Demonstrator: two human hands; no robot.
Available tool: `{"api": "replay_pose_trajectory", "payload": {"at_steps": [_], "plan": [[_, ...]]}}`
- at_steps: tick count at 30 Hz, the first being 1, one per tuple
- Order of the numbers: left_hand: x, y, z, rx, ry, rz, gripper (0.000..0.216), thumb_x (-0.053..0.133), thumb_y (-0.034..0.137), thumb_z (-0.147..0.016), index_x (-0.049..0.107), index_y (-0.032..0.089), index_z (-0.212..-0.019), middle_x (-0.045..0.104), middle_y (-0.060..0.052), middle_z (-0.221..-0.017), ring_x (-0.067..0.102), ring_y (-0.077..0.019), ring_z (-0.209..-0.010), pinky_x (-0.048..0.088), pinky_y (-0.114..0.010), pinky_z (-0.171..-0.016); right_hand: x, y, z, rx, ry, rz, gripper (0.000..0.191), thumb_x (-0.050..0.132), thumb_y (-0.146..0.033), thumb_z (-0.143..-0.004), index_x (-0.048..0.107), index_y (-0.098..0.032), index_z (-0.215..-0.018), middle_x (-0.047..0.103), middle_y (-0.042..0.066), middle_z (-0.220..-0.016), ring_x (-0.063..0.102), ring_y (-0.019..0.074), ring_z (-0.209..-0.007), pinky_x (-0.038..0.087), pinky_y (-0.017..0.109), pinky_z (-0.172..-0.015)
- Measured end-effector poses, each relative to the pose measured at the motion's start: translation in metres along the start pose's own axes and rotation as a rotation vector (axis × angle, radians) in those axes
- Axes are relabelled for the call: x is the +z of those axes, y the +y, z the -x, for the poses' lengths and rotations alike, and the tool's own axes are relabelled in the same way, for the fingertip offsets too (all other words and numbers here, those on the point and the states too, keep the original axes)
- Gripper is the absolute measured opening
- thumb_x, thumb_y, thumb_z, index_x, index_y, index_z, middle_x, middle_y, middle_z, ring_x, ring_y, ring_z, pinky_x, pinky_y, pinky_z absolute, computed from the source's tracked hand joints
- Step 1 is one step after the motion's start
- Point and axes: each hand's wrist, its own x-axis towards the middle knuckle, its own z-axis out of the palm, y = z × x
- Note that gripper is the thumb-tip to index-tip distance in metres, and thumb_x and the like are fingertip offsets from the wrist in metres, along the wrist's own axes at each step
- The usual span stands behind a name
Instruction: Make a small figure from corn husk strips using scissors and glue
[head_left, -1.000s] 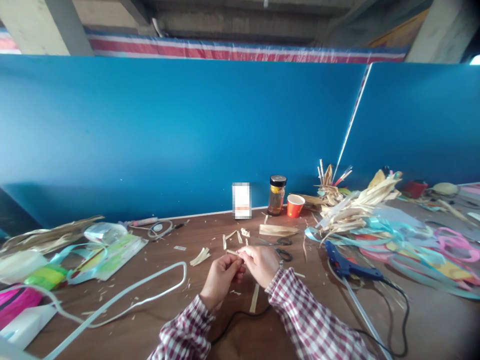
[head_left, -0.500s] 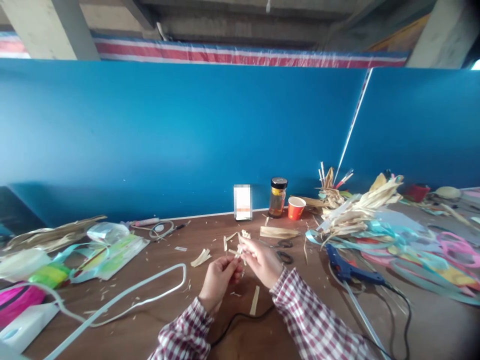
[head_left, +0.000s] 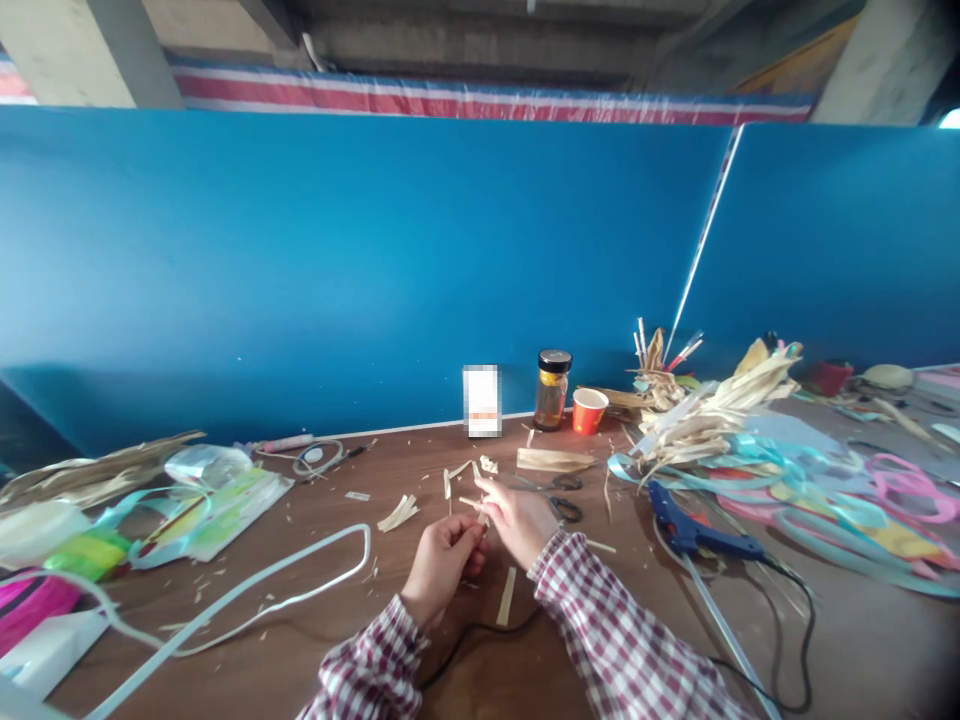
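My left hand (head_left: 442, 560) is closed in a pinch over the middle of the table. My right hand (head_left: 525, 522) meets it from the right, its thumb and fingers drawn together at the left fingertips. Between them shows a small pale piece of dry husk (head_left: 484, 519), mostly hidden by the fingers. Just beyond the hands are a curled husk bit (head_left: 488, 464) and thin slivers. Black-handled scissors (head_left: 566, 508) lie past my right hand, partly covered by it. A flat husk strip (head_left: 507, 597) rests below the hands.
A blue glue gun (head_left: 701, 530) with its cord lies to the right, before heaped husks (head_left: 739, 405) and ribbons. A lidded jar (head_left: 552, 395) and a red paper cup (head_left: 590, 411) stand at the back. At left are a white bent tube (head_left: 281, 558) and plastic packets (head_left: 244, 510).
My right hand has shifted slightly left and its fingers sit closer over the left fingertips, covering more of the pale piece. A thin sliver by the right cuff has come into view.
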Motion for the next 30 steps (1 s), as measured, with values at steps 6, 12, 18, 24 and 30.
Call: {"api": "replay_pose_trajectory", "payload": {"at_steps": [6,12,18,24,30], "plan": [[-0.004,0.006,0.003,0.096,-0.002,0.021,0.028,0.067,0.040,-0.068,0.062,0.012,-0.070,0.063,-0.002,-0.060,0.052,-0.0079,-0.049,0.042,-0.020,-0.048,-0.012,0.034,-0.012,0.174,0.075,0.047,0.035,0.038,-0.022,-0.090,0.051,-0.020,-0.122,0.071,0.005,-0.089,0.066,0.0197,-0.082,0.048,0.028,-0.069],[-0.008,0.002,-0.003,0.039,0.105,0.117,0.035,0.071,0.040,-0.063,0.063,0.012,-0.082,0.061,0.000,-0.060,0.051,-0.0077,-0.048,0.042,-0.020,-0.047,-0.021,0.023,-0.006,0.041,0.233,-0.139,0.023,0.034,-0.025,-0.092,0.056,-0.018,-0.096,0.068,0.005,-0.083,0.064,0.0159,-0.078,0.045,0.024,-0.070],[-0.008,0.006,0.000,0.031,0.145,0.154,0.034,0.071,0.041,-0.062,0.061,0.012,-0.076,0.061,-0.001,-0.062,0.051,-0.0075,-0.049,0.041,-0.019,-0.047,-0.017,-0.008,0.005,-0.112,0.155,-0.095,0.012,0.043,-0.020,-0.087,0.054,-0.020,-0.080,0.062,0.002,-0.076,0.058,0.0138,-0.071,0.040,0.022,-0.065],[-0.006,0.007,0.002,0.057,0.095,0.176,0.027,0.071,0.036,-0.062,0.062,0.012,-0.071,0.059,0.001,-0.059,0.048,-0.0059,-0.046,0.037,-0.017,-0.044,-0.003,-0.008,0.008,-0.086,0.066,-0.117,0.011,0.048,-0.013,-0.079,0.054,-0.019,-0.086,0.063,0.001,-0.073,0.059,0.0145,-0.067,0.040,0.022,-0.061],[-0.004,0.006,0.002,0.044,0.066,0.214,0.026,0.071,0.034,-0.063,0.062,0.013,-0.075,0.059,0.001,-0.060,0.048,-0.0061,-0.047,0.037,-0.018,-0.045,-0.004,-0.006,0.007,-0.063,0.005,-0.279,0.031,0.046,-0.019,-0.084,0.056,-0.024,-0.113,0.069,0.002,-0.096,0.064,0.0161,-0.088,0.046,0.025,-0.078]]}}
